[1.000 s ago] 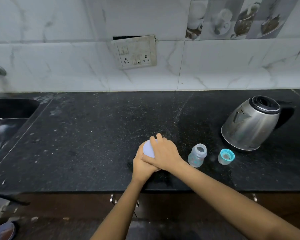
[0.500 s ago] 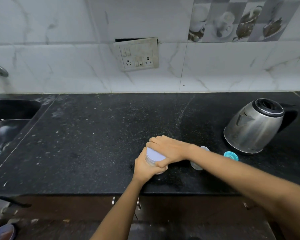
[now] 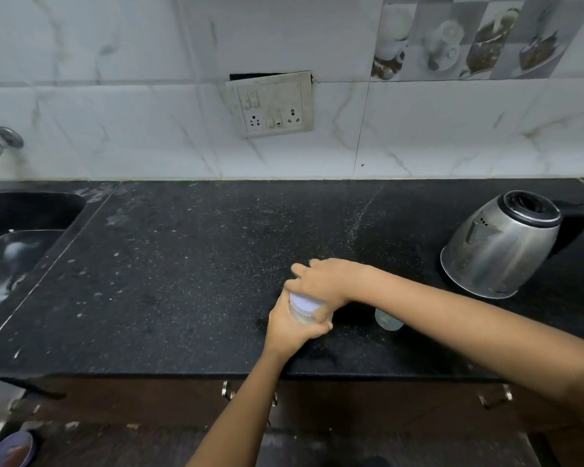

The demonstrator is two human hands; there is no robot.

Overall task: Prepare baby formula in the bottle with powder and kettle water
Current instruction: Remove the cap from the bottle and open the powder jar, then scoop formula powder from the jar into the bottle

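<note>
Both hands are closed on a small round translucent jar (image 3: 305,313) over the speckled black stone counter (image 3: 182,264): its body is wrapped by the left hand (image 3: 292,326), its flat pale lid (image 3: 302,302) gripped by the right hand (image 3: 327,281). A clear baby bottle (image 3: 386,322) is partly hidden behind the right forearm, near the domed steel kettle (image 3: 499,244).

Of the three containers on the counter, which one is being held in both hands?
The small lidded jar: the left hand wraps its body, the right hand covers its pale lid. The kettle and the baby bottle stand untouched.

Bottle (image 3: 388,322) mostly hidden behind right forearm (image 3: 452,315); cap possibly too.
</note>
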